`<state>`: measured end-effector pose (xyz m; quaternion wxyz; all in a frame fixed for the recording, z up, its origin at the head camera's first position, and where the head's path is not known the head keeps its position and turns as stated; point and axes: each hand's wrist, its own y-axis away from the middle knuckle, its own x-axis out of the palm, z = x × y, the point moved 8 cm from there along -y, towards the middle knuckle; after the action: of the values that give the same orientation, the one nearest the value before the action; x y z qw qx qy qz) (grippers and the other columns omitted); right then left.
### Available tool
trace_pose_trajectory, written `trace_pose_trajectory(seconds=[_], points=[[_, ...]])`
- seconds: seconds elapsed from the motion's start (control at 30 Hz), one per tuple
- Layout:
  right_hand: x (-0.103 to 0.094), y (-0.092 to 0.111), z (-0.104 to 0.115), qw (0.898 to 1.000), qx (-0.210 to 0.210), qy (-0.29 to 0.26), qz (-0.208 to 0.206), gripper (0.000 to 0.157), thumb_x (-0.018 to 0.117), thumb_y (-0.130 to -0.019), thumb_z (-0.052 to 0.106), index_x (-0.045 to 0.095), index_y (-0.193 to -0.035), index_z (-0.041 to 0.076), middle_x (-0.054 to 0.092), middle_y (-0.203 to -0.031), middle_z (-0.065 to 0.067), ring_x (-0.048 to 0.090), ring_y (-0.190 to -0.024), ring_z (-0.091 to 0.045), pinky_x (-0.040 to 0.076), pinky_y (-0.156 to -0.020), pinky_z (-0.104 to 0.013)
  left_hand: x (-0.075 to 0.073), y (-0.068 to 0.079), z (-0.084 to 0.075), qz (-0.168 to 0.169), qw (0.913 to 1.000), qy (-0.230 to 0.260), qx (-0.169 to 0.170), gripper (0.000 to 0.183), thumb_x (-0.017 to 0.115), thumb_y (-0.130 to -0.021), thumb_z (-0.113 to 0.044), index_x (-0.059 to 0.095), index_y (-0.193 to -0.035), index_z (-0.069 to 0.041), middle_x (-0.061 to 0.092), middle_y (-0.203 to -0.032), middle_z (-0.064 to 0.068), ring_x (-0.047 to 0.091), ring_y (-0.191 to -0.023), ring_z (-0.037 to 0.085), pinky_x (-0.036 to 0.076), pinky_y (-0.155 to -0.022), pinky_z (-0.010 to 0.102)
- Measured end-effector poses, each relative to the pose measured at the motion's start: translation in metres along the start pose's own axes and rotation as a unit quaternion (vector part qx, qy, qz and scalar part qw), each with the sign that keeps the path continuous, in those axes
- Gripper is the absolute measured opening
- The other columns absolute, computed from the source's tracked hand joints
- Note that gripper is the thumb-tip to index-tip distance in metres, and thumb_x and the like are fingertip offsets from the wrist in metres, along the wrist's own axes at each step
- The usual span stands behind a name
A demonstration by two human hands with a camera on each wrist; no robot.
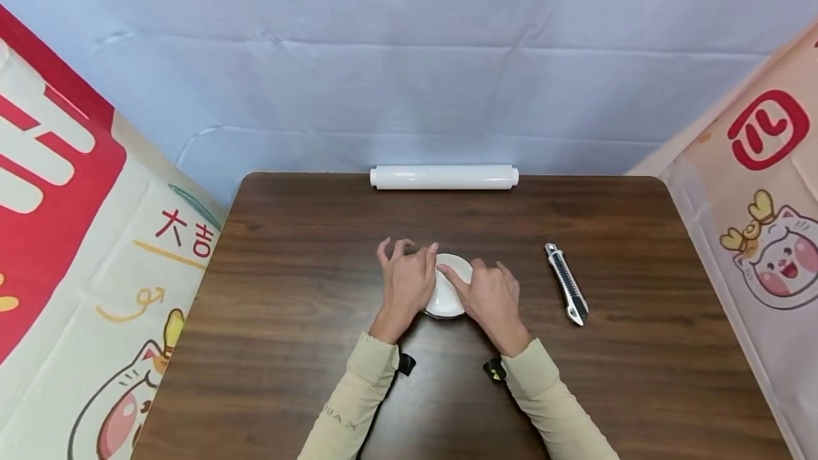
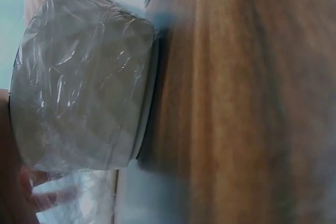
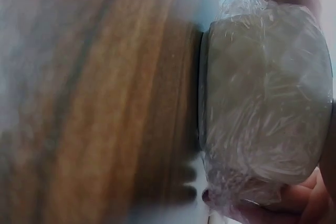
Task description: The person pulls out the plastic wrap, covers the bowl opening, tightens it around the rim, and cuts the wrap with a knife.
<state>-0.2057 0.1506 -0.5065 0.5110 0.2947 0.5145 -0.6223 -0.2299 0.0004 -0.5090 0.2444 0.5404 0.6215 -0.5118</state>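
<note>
A white bowl (image 1: 449, 298) stands on the table between both hands. Clear plastic wrap (image 2: 79, 72) covers its patterned side, creased and shiny. From the left, my left hand (image 1: 407, 281) holds the wrap at the bowl, its thumb by the rim and its fingers spread beyond. Loose film hangs around those fingers (image 2: 50, 199) in the left wrist view. On the other side my right hand (image 1: 492, 298) lays its thumb over the bowl's top. Its curled fingers (image 3: 294, 200) grip bunched wrap low against the side. Parts of both hands are hidden by the bowl.
A white roll (image 1: 444, 177) lies along the table's far edge. To the right of the hands is a utility knife (image 1: 566, 284), black and white. Brown wood-grain table (image 1: 287, 304) surrounds the bowl, with printed cloths hanging at the sides.
</note>
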Motion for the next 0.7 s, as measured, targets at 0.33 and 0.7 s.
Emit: trace_pose_trajectory(seconds=[0.33,0.7], points=[[-0.001,0.001,-0.002,0.998,0.038,-0.011,0.041,0.071,0.072,-0.087,0.069,0.058,-0.063,0.004,0.041,-0.044,-0.007,0.05,-0.042,-0.033,0.043,-0.038,-0.045,0.007,-0.004,0.011,0.062,0.9956,-0.024,-0.065,0.083,0.014,-0.115,-0.049,0.056,-0.051,-0.016,0.067,-0.059,0.006,0.076,-0.086,0.025,0.037,-0.116,0.06],[0.0,0.013,-0.032,0.929,-0.09,-0.185,0.309,0.088,0.095,-0.075,0.042,0.059,-0.143,-0.002,0.07,-0.135,-0.017,0.062,-0.126,-0.036,0.052,-0.108,-0.054,-0.005,-0.006,-0.011,0.162,0.9849,0.026,0.055,0.062,0.044,-0.107,-0.061,0.063,-0.142,-0.013,0.064,-0.149,0.005,0.049,-0.15,0.031,0.038,-0.123,0.052]])
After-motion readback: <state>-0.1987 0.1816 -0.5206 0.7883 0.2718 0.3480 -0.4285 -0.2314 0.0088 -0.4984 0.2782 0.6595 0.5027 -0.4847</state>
